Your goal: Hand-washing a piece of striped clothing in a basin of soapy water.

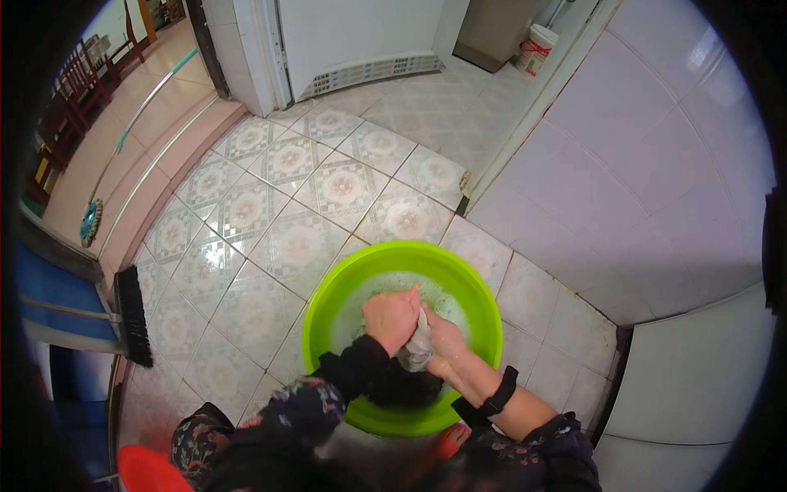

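Observation:
Both hands are above a round bright green basin [490, 316] that stands on the floor in front of me. It holds sudsy water [348, 316]. My left hand [392, 318] is closed around one side of a light grey wet cloth [418, 351], and my right hand [445, 340] grips the other side. The cloth is bunched and twisted between the two hands. Below it, at the basin's near side, lies a dark bundle of fabric [403, 389], partly hidden by my left sleeve. Most fingers are turned out of sight.
A broom [133, 316] with black bristles is at the left, and a blue-headed mop [91, 223] lies beyond it by a raised step. Part of a red plastic thing [152, 469] shows lower left. A tiled wall [648, 156] rises on the right; a white door [361, 41] stands ahead.

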Tool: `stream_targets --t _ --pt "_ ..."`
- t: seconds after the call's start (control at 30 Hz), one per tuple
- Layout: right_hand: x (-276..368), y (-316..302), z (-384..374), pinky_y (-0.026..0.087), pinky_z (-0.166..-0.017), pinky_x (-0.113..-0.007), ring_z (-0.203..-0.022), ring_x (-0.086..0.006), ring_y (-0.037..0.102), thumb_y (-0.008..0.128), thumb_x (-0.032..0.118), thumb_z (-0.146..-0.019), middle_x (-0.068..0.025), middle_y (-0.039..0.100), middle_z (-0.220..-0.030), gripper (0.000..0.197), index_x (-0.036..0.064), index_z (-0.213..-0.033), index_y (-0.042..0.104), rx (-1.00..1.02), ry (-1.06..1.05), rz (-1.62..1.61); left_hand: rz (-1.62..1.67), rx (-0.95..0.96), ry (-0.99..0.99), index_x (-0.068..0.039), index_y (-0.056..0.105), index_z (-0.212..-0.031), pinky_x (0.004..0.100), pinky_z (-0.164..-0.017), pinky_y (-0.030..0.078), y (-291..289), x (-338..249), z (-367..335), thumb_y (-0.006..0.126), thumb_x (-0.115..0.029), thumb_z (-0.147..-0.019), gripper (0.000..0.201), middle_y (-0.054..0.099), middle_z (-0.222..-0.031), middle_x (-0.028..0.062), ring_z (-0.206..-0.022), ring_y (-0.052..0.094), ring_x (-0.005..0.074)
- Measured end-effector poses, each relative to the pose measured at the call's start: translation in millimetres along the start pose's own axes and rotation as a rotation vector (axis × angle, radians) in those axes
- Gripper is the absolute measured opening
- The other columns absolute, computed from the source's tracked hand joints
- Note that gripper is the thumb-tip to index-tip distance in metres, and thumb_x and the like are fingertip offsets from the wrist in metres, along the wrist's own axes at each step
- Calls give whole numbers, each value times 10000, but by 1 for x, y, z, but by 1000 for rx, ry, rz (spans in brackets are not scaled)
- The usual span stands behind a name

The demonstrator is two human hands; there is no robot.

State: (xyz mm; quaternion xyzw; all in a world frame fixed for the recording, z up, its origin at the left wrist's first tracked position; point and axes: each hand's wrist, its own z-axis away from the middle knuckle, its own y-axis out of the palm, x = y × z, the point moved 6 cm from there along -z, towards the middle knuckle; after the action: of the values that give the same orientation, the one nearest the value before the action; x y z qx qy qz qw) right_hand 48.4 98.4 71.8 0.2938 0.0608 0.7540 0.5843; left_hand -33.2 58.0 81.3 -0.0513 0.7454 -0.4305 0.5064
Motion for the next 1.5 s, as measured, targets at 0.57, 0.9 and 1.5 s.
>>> stream_targets --t 0.57,0.9,1.5 --pt "93 -37 -36 399 -672 -330 -714 -172 473 513 344 -839 -62 529 -768 314 34 -841 566 42 -508 486 -65 -63 10 1 585 -604 427 -496 394 -58 -6 -44 483 -327 -817 405 505 -534 200 -550 530 338" --pt "56 -90 -64 375 -864 -384 -1088 -237 438 468 457 -821 -130 418 -1245 561 42 -1197 443 -246 -107 867 -354 213 -182 -72 464 -1118 482 -757 394 36 75 -7 543 -312 -776 426 463 -1087 205 -967 468 379" --pt "14 -87 -107 450 -773 -350 -855 -220 556 385 291 -888 -93 576 -974 321 45 -1037 528 542 -36 266 -83 -56 148 -68 573 -575 416 -454 420 29 -54 7 467 -290 -805 336 538 -544 128 -491 534 309"
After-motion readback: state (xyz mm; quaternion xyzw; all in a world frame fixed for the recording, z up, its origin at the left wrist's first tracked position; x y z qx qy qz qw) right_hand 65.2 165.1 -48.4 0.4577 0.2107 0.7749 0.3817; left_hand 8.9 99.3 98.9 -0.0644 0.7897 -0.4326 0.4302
